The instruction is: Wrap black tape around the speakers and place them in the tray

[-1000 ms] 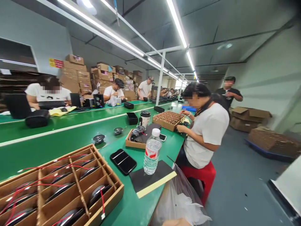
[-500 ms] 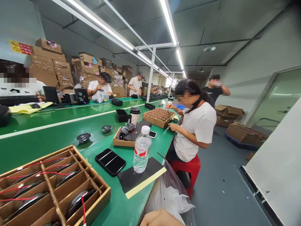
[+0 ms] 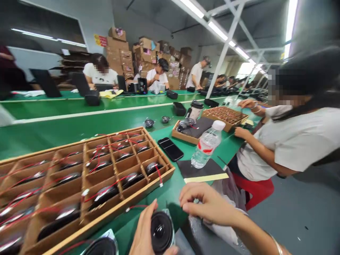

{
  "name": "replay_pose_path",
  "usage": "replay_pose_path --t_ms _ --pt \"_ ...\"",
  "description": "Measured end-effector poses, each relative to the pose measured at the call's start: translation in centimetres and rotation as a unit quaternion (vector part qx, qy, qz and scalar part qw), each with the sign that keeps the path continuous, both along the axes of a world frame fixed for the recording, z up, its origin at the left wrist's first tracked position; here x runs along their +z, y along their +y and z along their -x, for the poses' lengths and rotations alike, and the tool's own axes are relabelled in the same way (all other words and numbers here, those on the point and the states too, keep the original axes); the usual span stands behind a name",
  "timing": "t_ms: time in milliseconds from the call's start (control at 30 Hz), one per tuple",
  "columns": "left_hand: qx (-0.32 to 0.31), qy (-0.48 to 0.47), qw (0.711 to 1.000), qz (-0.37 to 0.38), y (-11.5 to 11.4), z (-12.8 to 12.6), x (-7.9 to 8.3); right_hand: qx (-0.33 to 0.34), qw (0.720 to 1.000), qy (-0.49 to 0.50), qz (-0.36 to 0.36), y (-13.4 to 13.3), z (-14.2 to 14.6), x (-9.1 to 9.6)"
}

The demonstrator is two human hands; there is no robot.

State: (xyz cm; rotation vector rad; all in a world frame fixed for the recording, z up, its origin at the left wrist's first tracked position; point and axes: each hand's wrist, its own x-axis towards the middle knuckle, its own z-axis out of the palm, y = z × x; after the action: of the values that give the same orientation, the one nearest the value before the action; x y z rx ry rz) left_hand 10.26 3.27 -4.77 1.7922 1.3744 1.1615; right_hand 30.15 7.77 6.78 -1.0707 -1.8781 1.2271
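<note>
My left hand (image 3: 143, 232) is at the bottom of the view, gripping a round black loudspeaker driver (image 3: 160, 232) by its edge, with the cone facing right. My right hand (image 3: 209, 205) hangs just above and to the right of it, fingers curled and thumb close to them, touching nothing I can see. Another speaker driver (image 3: 102, 247) is partly cut off by the lower frame edge, left of my left hand. Just beyond both hands is a wooden divided tray (image 3: 119, 209), holding several speaker drivers with red wires.
A co-worker (image 3: 297, 141) in a white shirt sits on a red stool (image 3: 257, 191) at the green workbench (image 3: 162, 134). On the bench are a black phone (image 3: 170, 148), a water bottle (image 3: 206, 144), a dark mat (image 3: 199, 169) and a second compartment tray (image 3: 224, 118). A plastic bag (image 3: 225, 209) hangs below the bench edge.
The view has swung left and tilted down. My hands have risen into view, with my left hand now holding a speaker driver. The wooden tray sits nearer the frame's middle.
</note>
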Motion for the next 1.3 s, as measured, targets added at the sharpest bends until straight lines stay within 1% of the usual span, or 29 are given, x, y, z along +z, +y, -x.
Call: replay_pose_path --t_ms 67,133,167,233,367,567,700,933,1133,1300 --pt "0.003 -0.001 0.999 0.039 -0.7 -0.1 1.0 0.021 0.999 -0.034 0.031 0.9 0.9 0.1" --pt "-0.015 0.000 0.996 0.082 -1.0 -0.1 2.0 0.045 0.995 -0.075 0.056 1.7 2.0 0.0" --pt "-0.029 -0.001 0.994 0.102 -1.1 -0.1 2.5 0.056 0.992 -0.096 0.062 2.0 2.6 -0.1" --pt "-0.045 -0.009 0.991 0.129 -1.2 0.0 3.1 0.080 0.986 -0.139 0.051 2.4 3.6 -0.4" --pt "-0.020 -0.039 0.989 0.139 -1.3 -0.2 3.5 0.118 0.973 -0.196 0.008 3.2 4.8 -0.9" --pt "0.017 -0.051 0.988 0.147 -1.5 -0.6 3.8 0.156 0.964 -0.214 0.015 4.1 5.3 -1.4" --pt "0.006 -0.055 0.988 0.145 -1.3 -0.5 3.8 0.168 0.958 -0.229 0.025 4.4 5.6 -1.4" --pt "-0.004 -0.041 0.991 0.130 -1.3 -0.5 2.9 0.169 0.951 -0.257 0.026 4.4 5.8 -1.2" --pt "0.006 -0.019 0.993 0.119 -1.4 -0.6 2.2 0.151 0.944 -0.293 -0.006 4.2 6.2 -1.2" --pt "0.018 0.010 0.994 0.106 -1.4 -0.5 1.8 0.137 0.927 -0.347 -0.034 3.8 6.7 -0.8"
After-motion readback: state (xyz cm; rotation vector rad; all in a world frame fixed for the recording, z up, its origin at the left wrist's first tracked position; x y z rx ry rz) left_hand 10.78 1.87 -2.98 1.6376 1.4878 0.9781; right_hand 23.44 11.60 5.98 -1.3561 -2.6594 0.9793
